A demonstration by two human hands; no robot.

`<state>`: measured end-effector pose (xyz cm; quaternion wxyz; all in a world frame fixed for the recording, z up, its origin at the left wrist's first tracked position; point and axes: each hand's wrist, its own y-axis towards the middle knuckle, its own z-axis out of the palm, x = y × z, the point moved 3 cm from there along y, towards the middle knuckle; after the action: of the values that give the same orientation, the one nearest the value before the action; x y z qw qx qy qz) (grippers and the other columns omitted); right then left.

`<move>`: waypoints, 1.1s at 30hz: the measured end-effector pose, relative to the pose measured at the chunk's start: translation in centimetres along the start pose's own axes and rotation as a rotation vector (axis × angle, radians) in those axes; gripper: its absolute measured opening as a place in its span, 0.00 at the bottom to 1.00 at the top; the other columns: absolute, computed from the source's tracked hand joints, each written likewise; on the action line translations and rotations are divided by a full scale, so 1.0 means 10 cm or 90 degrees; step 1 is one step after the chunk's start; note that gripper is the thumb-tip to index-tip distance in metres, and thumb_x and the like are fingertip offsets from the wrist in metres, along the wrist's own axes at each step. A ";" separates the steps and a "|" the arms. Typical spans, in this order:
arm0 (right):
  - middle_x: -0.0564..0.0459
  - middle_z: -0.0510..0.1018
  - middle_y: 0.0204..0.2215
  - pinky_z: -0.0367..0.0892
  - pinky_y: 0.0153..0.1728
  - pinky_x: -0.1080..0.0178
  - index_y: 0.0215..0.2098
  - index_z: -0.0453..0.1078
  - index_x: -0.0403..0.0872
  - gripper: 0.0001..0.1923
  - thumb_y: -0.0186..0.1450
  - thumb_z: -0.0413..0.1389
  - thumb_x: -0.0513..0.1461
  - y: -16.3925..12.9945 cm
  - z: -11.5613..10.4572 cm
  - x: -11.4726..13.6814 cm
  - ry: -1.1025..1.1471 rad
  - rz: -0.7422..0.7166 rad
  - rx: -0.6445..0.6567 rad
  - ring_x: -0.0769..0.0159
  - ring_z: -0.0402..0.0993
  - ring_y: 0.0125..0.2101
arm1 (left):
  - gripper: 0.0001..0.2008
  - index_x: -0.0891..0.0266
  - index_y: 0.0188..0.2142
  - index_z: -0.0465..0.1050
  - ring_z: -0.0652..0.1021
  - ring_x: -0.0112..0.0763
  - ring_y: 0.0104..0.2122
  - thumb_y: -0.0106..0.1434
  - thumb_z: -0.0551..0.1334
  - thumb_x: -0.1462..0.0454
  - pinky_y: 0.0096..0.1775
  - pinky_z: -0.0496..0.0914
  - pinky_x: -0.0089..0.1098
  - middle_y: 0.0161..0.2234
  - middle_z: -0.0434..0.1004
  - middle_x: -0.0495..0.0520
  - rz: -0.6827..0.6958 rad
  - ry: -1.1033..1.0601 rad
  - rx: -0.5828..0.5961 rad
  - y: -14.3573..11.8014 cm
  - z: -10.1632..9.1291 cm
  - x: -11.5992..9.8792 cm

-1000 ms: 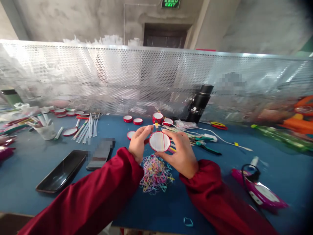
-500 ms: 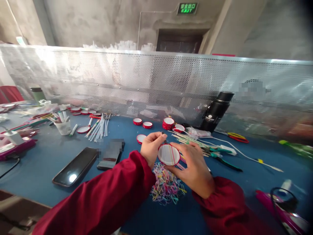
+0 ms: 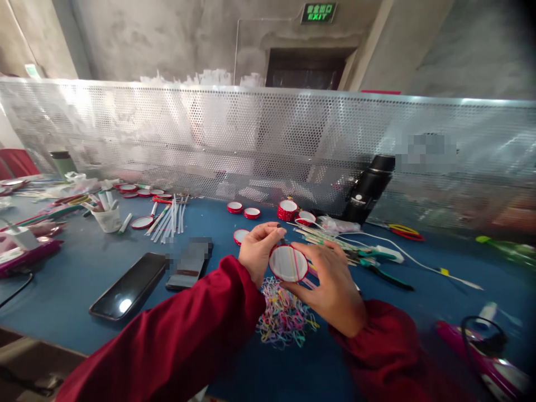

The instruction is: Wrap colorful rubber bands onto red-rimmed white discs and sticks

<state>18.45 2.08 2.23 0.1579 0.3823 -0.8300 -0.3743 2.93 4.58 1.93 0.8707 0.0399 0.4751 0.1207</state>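
Between the hands [image 3: 330,287], a white disc [image 3: 281,265] has a red rim and thin red and yellow lines. Below them, a multicoloured heap of loops [image 3: 283,321] mixes pink, lilac, yellow and turquoise on the blue tabletop [image 3: 301,374].

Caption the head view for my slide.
Right hand holding a red-rimmed disc, left hand beside it, near colorful bands.

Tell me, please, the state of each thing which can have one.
Red-rimmed disc, held up, stripes across its face
Left hand, fingertips pinched together
Right hand, gripping the disc's edge
Nearer phone, lying flat, screen dark
Exit sign, lit
Black flask, lid on
White cup, upright, holding pens
Colourful loops, heaped loosely
Teal pliers, handles apart
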 end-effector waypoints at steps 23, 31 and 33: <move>0.41 0.75 0.52 0.62 0.53 0.41 0.61 0.57 0.49 0.39 0.58 0.64 0.53 -0.02 -0.08 -0.18 -0.023 0.143 -0.132 0.45 0.71 0.51 | 0.24 0.65 0.32 0.77 0.72 0.23 0.25 0.49 0.71 0.46 0.26 0.62 0.24 0.25 0.73 0.51 -0.145 0.133 0.123 -0.13 0.02 0.17; 0.42 0.75 0.52 0.61 0.55 0.43 0.57 0.62 0.50 0.31 0.59 0.64 0.48 0.01 -0.08 -0.14 -0.031 0.116 -0.128 0.46 0.70 0.53 | 0.23 0.64 0.31 0.76 0.72 0.24 0.25 0.48 0.72 0.47 0.25 0.61 0.24 0.24 0.72 0.50 -0.170 0.135 0.095 -0.13 0.01 0.23; 0.42 0.75 0.51 0.61 0.54 0.43 0.57 0.62 0.49 0.31 0.59 0.63 0.48 0.02 -0.08 -0.15 -0.038 0.115 -0.132 0.46 0.71 0.51 | 0.23 0.64 0.32 0.76 0.74 0.27 0.26 0.51 0.69 0.46 0.26 0.62 0.25 0.26 0.74 0.52 -0.174 0.151 0.109 -0.10 0.00 0.25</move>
<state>19.81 2.90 2.92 0.2048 0.2765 -0.8219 -0.4539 4.40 4.26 -0.28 0.8102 0.0347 0.5840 -0.0355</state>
